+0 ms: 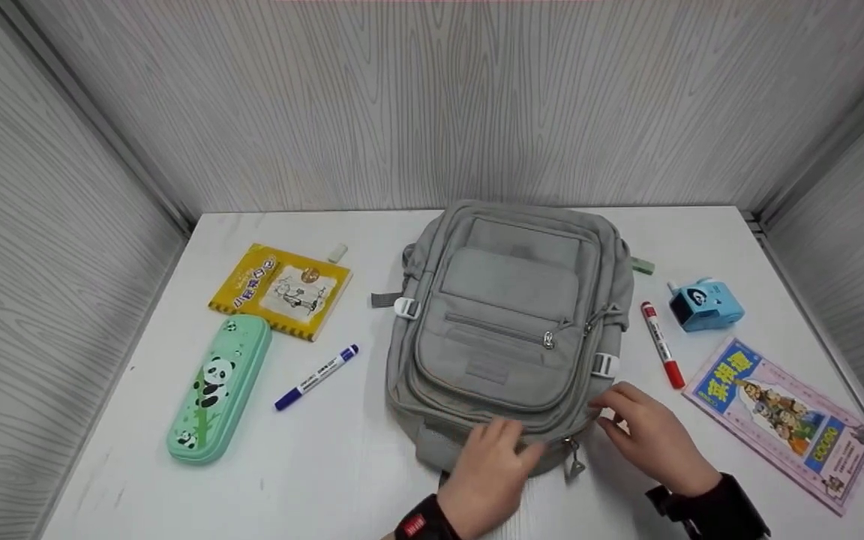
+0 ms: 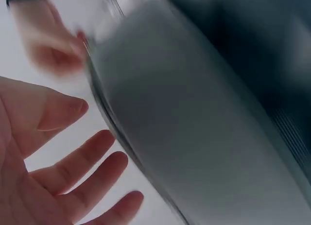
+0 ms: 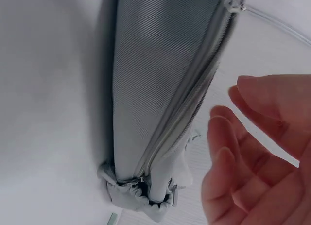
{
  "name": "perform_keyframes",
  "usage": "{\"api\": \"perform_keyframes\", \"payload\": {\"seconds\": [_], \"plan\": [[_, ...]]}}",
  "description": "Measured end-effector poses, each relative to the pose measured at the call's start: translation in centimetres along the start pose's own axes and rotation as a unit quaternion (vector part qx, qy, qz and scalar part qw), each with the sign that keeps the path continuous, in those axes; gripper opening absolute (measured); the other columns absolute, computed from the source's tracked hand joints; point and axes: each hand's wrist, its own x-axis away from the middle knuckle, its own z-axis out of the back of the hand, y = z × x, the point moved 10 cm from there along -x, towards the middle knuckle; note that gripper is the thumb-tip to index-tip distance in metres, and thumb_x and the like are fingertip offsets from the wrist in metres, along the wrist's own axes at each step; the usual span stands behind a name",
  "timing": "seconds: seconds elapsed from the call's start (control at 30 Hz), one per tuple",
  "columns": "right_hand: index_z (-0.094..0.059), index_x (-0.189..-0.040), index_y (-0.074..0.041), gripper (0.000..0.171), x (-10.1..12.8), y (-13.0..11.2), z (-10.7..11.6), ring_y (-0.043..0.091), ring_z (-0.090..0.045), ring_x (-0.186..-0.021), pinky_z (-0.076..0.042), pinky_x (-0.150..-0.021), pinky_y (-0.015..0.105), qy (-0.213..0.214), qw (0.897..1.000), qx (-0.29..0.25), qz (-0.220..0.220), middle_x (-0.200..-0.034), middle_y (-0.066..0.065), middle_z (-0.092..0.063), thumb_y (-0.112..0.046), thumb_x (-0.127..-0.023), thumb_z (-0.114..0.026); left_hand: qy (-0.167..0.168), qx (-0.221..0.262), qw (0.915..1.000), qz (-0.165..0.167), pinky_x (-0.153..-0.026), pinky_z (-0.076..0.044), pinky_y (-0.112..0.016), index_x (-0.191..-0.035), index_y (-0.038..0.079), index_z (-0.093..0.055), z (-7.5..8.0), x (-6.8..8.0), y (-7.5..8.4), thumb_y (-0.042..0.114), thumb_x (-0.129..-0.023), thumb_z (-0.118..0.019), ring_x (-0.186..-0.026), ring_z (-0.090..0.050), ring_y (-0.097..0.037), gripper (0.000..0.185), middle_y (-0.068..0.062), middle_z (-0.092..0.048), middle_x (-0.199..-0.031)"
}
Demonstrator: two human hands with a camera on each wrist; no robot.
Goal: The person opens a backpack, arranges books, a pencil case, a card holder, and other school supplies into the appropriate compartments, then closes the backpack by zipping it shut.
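Observation:
A grey backpack [image 1: 507, 300] lies on its back on the white table, front pockets facing up. My left hand [image 1: 488, 472] is over its near end, fingers spread and holding nothing; the left wrist view shows the fingertips [image 2: 116, 159] close beside the bag's edge. By the bag's near right corner is my right hand [image 1: 653, 435], its fingers loosely bent. Nothing is between its thumb and fingers in the right wrist view, where a long zipper [image 3: 182, 101] runs along the bag's side. A triangular zipper pull [image 1: 574, 466] hangs at the near end between both hands.
Left of the bag are a yellow book [image 1: 282, 292], a white eraser [image 1: 337, 253], a green panda pencil case [image 1: 220, 388] and a blue marker [image 1: 317, 377]. On the right lie a green eraser [image 1: 642, 265], a red marker [image 1: 662, 345], a blue pencil sharpener [image 1: 706, 304] and a pink book [image 1: 782, 425].

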Motion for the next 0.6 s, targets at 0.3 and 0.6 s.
{"api": "perform_keyframes", "payload": {"seconds": [0.3, 0.6], "plan": [[-0.072, -0.094, -0.019, 0.033, -0.1, -1.5, -1.0, 0.007, -0.063, -0.083, -0.056, -0.071, 0.029, 0.014, 0.997, 0.035, 0.071, -0.098, -0.006, -0.064, 0.005, -0.074, -0.079, -0.014, -0.138, 0.9818, -0.130, -0.061, -0.032, -0.021, -0.092, 0.032, -0.070, -2.6, -2.3, 7.6, 0.034, -0.096, -0.055, -0.078, -0.052, -0.005, 0.015, 0.014, -0.059, -0.094], [-0.074, -0.097, -0.018, 0.029, 0.1, -2.3, -2.7, 0.008, -0.063, -0.082, -0.057, -0.073, 0.032, -0.027, 0.994, 0.022, 0.103, -0.098, -0.005, -0.066, 0.005, -0.078, -0.075, -0.031, -0.182, 0.9762, -0.114, -0.060, -0.037, -0.019, -0.091, 0.027, -0.074, -4.5, -3.1, 7.6, 0.030, -0.093, -0.059, -0.071, -0.053, -0.005, 0.015, 0.011, -0.063, -0.092]]}}
